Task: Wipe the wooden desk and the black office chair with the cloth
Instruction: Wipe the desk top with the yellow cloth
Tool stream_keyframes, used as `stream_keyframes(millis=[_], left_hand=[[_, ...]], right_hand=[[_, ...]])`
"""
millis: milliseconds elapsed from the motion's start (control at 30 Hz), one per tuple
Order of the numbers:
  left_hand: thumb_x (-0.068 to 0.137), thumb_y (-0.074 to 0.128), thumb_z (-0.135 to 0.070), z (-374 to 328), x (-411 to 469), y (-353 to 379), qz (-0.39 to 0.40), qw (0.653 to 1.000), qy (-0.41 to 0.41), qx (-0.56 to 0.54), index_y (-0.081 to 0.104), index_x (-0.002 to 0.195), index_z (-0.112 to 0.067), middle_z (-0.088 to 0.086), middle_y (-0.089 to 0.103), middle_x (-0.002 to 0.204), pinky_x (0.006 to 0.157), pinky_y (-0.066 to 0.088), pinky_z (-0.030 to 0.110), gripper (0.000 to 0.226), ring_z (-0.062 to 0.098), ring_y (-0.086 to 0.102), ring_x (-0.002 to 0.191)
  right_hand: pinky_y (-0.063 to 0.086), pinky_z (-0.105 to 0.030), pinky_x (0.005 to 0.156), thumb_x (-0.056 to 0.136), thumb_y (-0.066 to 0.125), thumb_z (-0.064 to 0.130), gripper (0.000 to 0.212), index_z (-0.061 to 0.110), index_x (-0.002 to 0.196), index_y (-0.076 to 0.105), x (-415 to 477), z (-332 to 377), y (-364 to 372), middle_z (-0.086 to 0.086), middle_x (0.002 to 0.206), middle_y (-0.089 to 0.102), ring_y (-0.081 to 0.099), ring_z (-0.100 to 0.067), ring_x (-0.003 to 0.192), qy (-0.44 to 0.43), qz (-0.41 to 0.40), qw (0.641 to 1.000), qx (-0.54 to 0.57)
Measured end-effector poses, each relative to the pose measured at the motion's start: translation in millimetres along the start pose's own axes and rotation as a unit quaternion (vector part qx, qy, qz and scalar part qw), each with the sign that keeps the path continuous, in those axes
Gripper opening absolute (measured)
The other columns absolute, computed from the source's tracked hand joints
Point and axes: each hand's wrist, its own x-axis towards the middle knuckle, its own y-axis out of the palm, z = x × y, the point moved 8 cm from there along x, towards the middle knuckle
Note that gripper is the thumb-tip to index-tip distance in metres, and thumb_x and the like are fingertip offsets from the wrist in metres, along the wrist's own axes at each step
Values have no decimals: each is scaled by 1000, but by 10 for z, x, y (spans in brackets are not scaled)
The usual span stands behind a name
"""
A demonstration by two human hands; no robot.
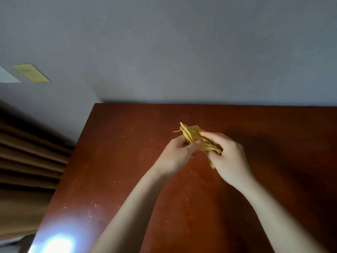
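A small yellow rectangular label on the grey wall carries dark marks too blurred to read. Below it, a reddish-brown wooden desk stands with its far edge against the wall and its left edge beside pleated brown curtains. Scuffed tabletop shows on every side of the hands, with glare at the near-left corner. Over the desk's middle, a person's left hand and right hand grip a bunched mustard-yellow cloth between them, fingers and thumbs curled round its folds.
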Motion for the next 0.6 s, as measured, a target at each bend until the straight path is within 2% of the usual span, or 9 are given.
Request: stream_keyframes(millis=[67,133,233,333,400,467,533,600], left_hand=[[97,53,-27,176,94,-138,28,999,-4,20,65,111,-16,9,69,107,92,51,38,22,25,65,93],[96,53,-29,286,145,-198,48,998,0,41,65,113,-18,8,69,106,93,49,46,23,24,64,92],[97,51,-27,448,203,-181,85,994,10,64,62,118,-21,1,69,105,93,48,43,25,19,63,96],[97,50,-27,601,200,-72,137,987,14,85,65,109,-17,4,69,100,91,47,45,21,23,63,94],[96,50,-34,674,169,38,174,980,16,94,65,106,-17,0,69,97,89,48,41,25,20,63,92],[97,48,-40,703,102,128,195,974,17,114,64,104,-16,-4,66,90,84,46,35,30,17,60,86],[98,45,-41,733,12,214,212,970,23,118,64,109,-20,-7,66,100,88,46,31,30,13,60,96],[98,45,-42,785,-88,276,226,965,24,129,60,121,-25,-8,64,119,95,44,27,33,10,57,111]], right_hand=[[39,-4,66,83,59,-7,48,21,122,64,19,19,194,9,109,63,53,5,77,27,-15,1000,-2],[41,-3,69,82,59,-8,50,20,122,64,-4,3,322,10,108,62,55,5,81,54,-26,998,-10],[40,0,77,81,60,-6,51,20,125,62,-114,-104,484,12,108,60,57,-1,95,113,-24,993,-24],[35,1,84,83,65,2,50,23,128,59,-318,-244,592,14,110,60,55,0,101,164,-21,986,-17],[39,-3,86,87,64,9,46,30,127,57,-473,-352,643,18,109,61,57,3,101,215,-9,976,17],[45,-8,83,91,59,12,35,38,116,59,-633,-438,667,21,100,67,62,5,95,275,4,957,92],[49,-15,81,94,55,15,26,40,101,62,-786,-518,625,17,90,72,66,4,88,333,-23,926,178],[49,-20,79,93,57,18,22,38,91,63,-914,-626,444,15,83,72,67,0,83,370,-93,900,209]])
